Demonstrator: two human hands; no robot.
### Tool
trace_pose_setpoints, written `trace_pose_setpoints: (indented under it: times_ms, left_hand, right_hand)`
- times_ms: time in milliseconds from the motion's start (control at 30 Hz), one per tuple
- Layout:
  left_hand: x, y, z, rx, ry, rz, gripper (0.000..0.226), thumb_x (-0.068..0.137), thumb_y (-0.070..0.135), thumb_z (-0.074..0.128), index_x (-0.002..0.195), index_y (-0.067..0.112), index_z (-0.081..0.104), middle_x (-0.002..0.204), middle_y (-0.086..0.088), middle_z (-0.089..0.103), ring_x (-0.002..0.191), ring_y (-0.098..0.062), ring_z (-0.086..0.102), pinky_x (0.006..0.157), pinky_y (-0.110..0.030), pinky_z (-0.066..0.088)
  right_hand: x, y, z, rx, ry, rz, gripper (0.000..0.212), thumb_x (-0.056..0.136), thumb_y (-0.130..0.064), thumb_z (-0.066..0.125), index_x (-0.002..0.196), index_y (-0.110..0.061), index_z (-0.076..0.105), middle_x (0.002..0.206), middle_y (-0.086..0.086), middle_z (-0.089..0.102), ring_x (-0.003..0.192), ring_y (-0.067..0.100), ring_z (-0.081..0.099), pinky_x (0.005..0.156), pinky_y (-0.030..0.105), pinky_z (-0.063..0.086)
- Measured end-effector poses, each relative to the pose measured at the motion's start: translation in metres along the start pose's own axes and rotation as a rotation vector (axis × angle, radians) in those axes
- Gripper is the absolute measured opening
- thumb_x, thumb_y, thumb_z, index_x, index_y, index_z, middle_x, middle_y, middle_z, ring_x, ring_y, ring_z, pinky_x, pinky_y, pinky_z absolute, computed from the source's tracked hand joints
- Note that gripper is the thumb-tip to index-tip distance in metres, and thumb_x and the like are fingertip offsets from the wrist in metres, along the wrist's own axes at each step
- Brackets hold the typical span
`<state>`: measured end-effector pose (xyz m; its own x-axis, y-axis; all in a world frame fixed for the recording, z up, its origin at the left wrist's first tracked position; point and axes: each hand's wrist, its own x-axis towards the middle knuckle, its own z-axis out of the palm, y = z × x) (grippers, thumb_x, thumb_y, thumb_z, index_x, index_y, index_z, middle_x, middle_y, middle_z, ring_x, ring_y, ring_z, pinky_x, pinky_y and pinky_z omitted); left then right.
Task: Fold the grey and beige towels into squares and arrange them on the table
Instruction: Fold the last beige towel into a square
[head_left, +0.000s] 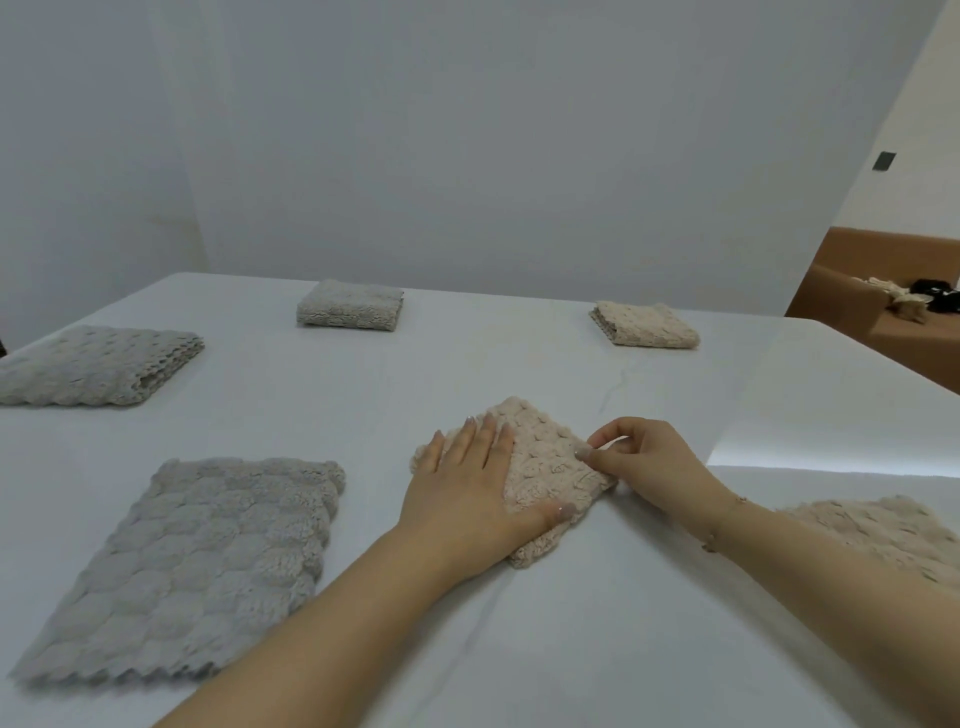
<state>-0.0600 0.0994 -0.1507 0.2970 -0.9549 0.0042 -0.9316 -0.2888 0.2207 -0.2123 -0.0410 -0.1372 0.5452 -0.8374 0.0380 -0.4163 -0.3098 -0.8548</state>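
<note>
A white table (467, 364) fills the view, with fluffy, bumpy-textured towels spread over it. At the far left lies a folded grey towel (98, 366), its layered edges facing right. In front of it, near the left, a larger grey towel (197, 566) lies flat and only partly folded, a long rectangle with a scalloped near edge. Further back, toward the middle, sits a small folded grey square (350, 305).

In the centre, close to the person, is a beige towel (540, 473) folded to a rough square and turned like a diamond. The left hand (470, 488) lies flat on its left half, fingers straight, pressing it down. The right hand (644, 462) pinches the towel's right corner between thumb and curled fingers.

At the back right rests a small folded beige square (647, 325). At the near right edge, behind the right forearm, another beige towel (893, 535) lies flat.

Beyond the table on the far right, a brown cardboard box (841, 296) holds pale and black cloth items, too small to identify.
</note>
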Motion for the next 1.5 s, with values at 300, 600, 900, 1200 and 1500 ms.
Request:
trace_pose_setpoints:
  times_ms: [300, 600, 900, 1200, 1500]
  left_hand:
    - [-0.006, 0.0, -0.016, -0.169, 0.131, -0.008, 0.066, 0.096, 0.058, 0.013, 0.151, 0.023, 0.02, 0.16, 0.006, 0.012, 0.146, -0.007, 0.001, 0.119, -0.041, -0.005]
    - [-0.007, -0.006, -0.001, -0.016, 0.015, -0.114, 0.062, 0.1, 0.045, 0.009, 0.151, 0.015, -0.009, 0.159, -0.003, -0.014, 0.146, -0.015, -0.016, 0.118, -0.045, -0.008]
    - [-0.005, -0.005, 0.0, -0.006, 0.076, -0.119, 0.058, 0.101, 0.041, 0.014, 0.152, 0.014, 0.008, 0.16, -0.006, 0.008, 0.146, -0.02, 0.007, 0.119, -0.042, 0.006]
    - [0.001, -0.02, -0.022, -0.497, 0.29, -0.222, 0.032, 0.096, 0.047, 0.04, 0.094, 0.022, 0.061, 0.09, 0.002, 0.064, 0.089, -0.02, 0.059, 0.081, -0.036, 0.046]
    - [0.003, -0.018, -0.02, -0.329, 0.097, -0.223, 0.036, 0.084, 0.059, 0.055, 0.09, 0.025, 0.05, 0.098, 0.005, 0.056, 0.099, -0.018, 0.053, 0.09, -0.035, 0.038]
  right_hand:
    - [0.002, -0.021, -0.004, -0.27, 0.127, -0.249, 0.017, 0.086, -0.016, 0.065, 0.101, -0.023, 0.064, 0.109, -0.004, 0.058, 0.092, 0.01, 0.056, 0.076, 0.02, 0.042]
    - [0.015, -0.033, 0.051, -0.614, -0.393, -0.343, 0.055, 0.103, -0.036, 0.025, 0.151, -0.013, 0.014, 0.159, -0.004, 0.008, 0.145, 0.004, 0.004, 0.112, 0.014, -0.002]
    - [0.013, -0.021, 0.057, -0.724, -0.312, -0.385, 0.054, 0.103, -0.037, 0.019, 0.152, -0.015, 0.008, 0.16, -0.005, 0.003, 0.145, 0.003, -0.002, 0.113, 0.015, -0.004]
    - [-0.025, -0.042, 0.009, -0.559, 0.193, -0.262, 0.024, 0.089, -0.044, 0.054, 0.086, -0.021, 0.06, 0.083, -0.01, 0.053, 0.083, 0.011, 0.051, 0.073, 0.028, 0.039]
    - [-0.036, -0.019, -0.006, -0.604, 0.018, 0.091, 0.067, 0.071, -0.075, 0.055, 0.096, -0.013, 0.051, 0.091, -0.002, 0.055, 0.084, 0.016, 0.055, 0.074, 0.034, 0.046]
